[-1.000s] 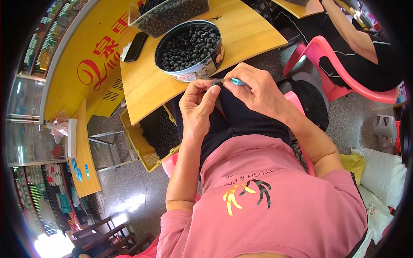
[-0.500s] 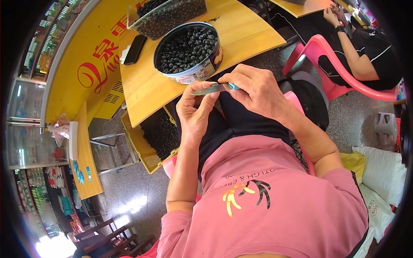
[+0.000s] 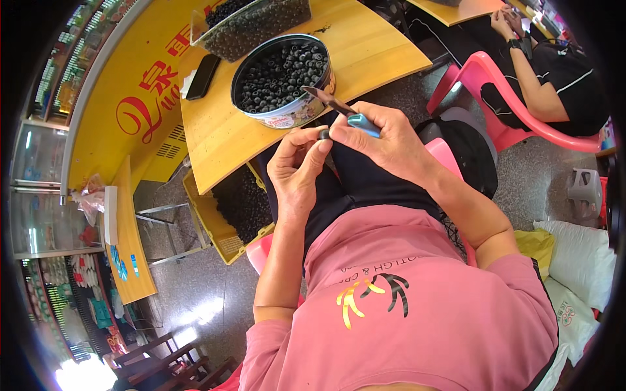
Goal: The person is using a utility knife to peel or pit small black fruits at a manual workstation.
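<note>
Between the thumb and fingers of my left hand [image 3: 295, 171] is a small dark round piece [image 3: 324, 134], seed- or nut-like, its exact kind unclear. My right hand [image 3: 394, 143] grips a short knife [image 3: 334, 102] with a shiny blue handle, its blade angled up and left, off the round piece. The right thumb tip is beside that piece. Just beyond both hands, a round tin [image 3: 287, 118] full of similar dark round pieces stands on the yellow wooden table [image 3: 372, 49]. Behind it is a clear plastic box [image 3: 261, 29] holding more of them.
A black phone [image 3: 203, 76] lies left of the tin. Below the table's left side, a yellow crate [image 3: 206, 221] holds more dark pieces. To the right are a black bag [image 3: 471, 156], a pink chair [image 3: 486, 65] with a seated person [image 3: 544, 91], and white sacks [image 3: 580, 260].
The knife blade has swung up and away from my left fingers, toward the tin's rim. The dark round piece in my left pinch now shows.
</note>
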